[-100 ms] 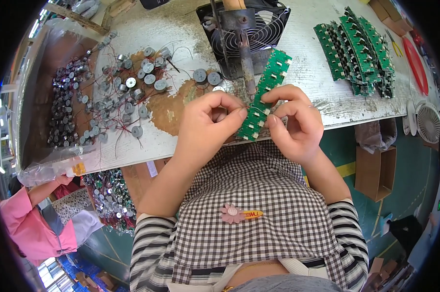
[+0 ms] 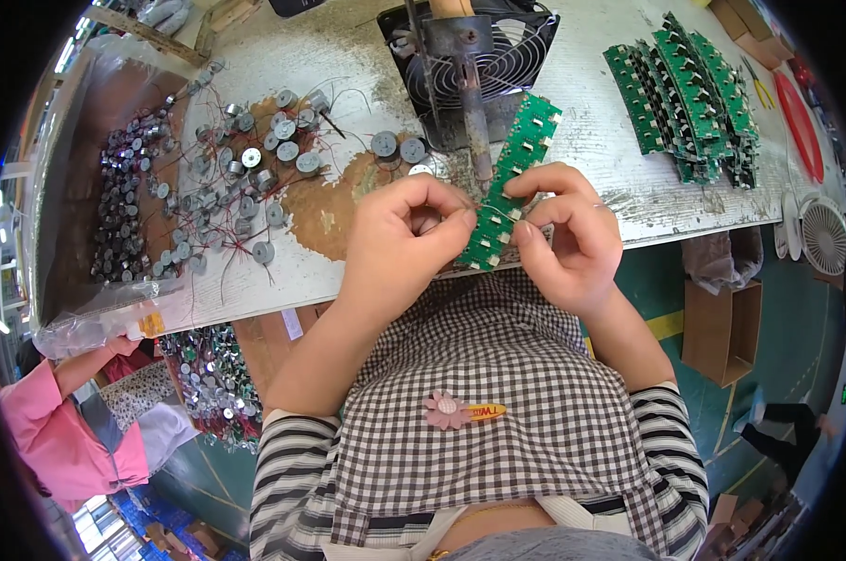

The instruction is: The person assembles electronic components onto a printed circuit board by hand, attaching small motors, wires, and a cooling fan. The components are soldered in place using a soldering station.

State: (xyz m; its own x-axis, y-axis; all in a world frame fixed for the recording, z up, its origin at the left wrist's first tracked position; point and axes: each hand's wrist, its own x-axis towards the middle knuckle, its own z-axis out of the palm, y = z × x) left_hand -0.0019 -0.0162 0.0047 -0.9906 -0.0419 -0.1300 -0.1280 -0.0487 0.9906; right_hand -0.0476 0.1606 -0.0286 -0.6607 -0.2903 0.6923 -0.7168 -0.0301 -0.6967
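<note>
A long green circuit board [image 2: 531,136] with rows of small white connectors slants up from my fingers, its far end to the right of an upright soldering iron [image 2: 475,117]. My left hand [image 2: 412,224] is closed, its thumb and forefinger pinched at the board's lower left edge; what lies inside the curled fingers is hidden. A thin pale wire [image 2: 500,211] crosses the board between both hands. My right hand [image 2: 570,229] is closed too, pinching near the wire's right end, with a fingertip against the board's right edge. The iron's tip points down just above my fingers, beside the board.
Small round motors [image 2: 287,151] with red wires lie scattered at the left, beside a box [image 2: 68,187] holding many more. Behind the iron stands a black fan [image 2: 512,61]. Stacked green boards [image 2: 689,103], pliers [image 2: 761,86] and a small white fan [image 2: 823,232] are at the right.
My hands and the board have barely shifted. The thin wire shows a little more clearly between my fingers. A person's leg at the far right has moved.
</note>
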